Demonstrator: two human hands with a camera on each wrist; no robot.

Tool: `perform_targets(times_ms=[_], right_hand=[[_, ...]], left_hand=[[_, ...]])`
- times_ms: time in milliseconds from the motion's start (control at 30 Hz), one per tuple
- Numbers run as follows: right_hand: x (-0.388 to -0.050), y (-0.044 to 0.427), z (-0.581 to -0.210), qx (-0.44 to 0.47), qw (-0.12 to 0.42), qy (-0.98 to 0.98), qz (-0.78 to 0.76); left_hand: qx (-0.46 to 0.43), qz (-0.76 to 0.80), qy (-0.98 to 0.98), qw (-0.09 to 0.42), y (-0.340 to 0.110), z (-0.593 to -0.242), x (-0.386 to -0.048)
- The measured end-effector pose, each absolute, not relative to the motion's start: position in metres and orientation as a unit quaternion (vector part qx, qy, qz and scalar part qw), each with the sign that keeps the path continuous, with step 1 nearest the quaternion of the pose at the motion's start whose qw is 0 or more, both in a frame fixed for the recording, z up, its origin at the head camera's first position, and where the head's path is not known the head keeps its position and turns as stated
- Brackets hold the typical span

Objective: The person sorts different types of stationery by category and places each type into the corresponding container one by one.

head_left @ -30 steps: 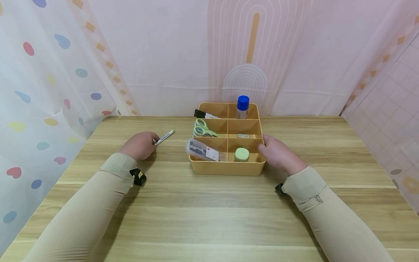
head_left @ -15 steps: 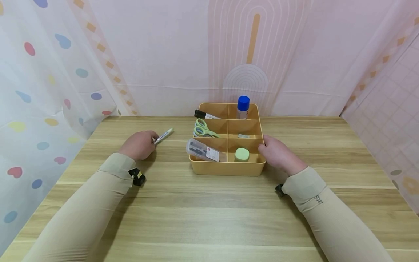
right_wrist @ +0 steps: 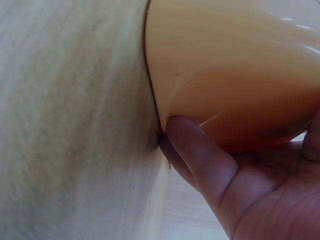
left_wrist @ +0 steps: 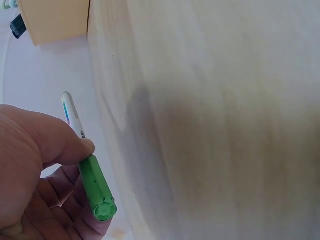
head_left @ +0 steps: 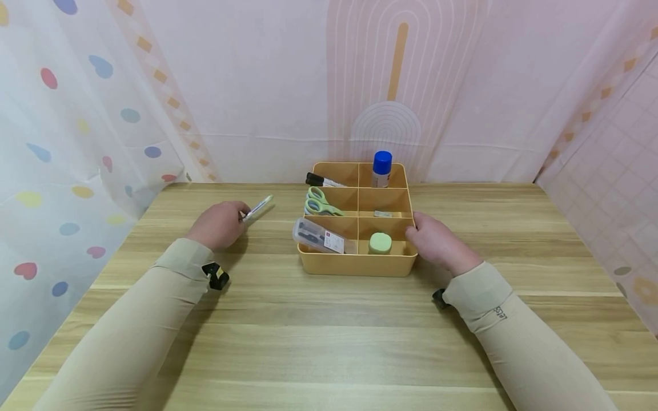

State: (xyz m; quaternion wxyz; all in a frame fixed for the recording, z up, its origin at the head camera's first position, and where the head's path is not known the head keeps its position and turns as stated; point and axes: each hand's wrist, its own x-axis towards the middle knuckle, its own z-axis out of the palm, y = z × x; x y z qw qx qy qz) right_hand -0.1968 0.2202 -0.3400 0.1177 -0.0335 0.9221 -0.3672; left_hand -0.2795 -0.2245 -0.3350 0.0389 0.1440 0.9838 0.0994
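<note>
In the head view, my left hand (head_left: 218, 226) holds a slim white marker (head_left: 259, 206) over the left part of the table. The left wrist view shows the thumb and fingers pinching it near its green cap (left_wrist: 97, 192), the white end pointing away. A yellow-orange desk organizer (head_left: 358, 264) stands in the middle. My right hand (head_left: 437, 240) rests against its right side. In the right wrist view, extended fingers (right_wrist: 200, 150) touch the organizer's outer wall (right_wrist: 215, 75) low down by the tabletop; the thumb is mostly out of frame.
The organizer's compartments hold a black-capped marker (head_left: 321, 180), a blue-capped bottle (head_left: 382, 165), green-handled scissors (head_left: 319, 202), a small pale item (head_left: 382, 214), a clear plastic case (head_left: 321, 235) and a pale green rounded block (head_left: 380, 243). A patterned curtain (head_left: 267, 85) hangs behind the table.
The far end of the white marker has tilted up and away from the tabletop, and my left hand has shifted slightly forward. My right hand and the organizer stay in place.
</note>
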Motion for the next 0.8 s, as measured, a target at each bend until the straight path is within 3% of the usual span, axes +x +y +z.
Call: perform_targets(times_ms=[800], right_hand=[[-0.196, 0.221, -0.34, -0.036, 0.117, 0.922, -0.367]], left_hand=[[0.167, 0.092, 0.982, 0.003, -0.211, -0.317, -0.281]])
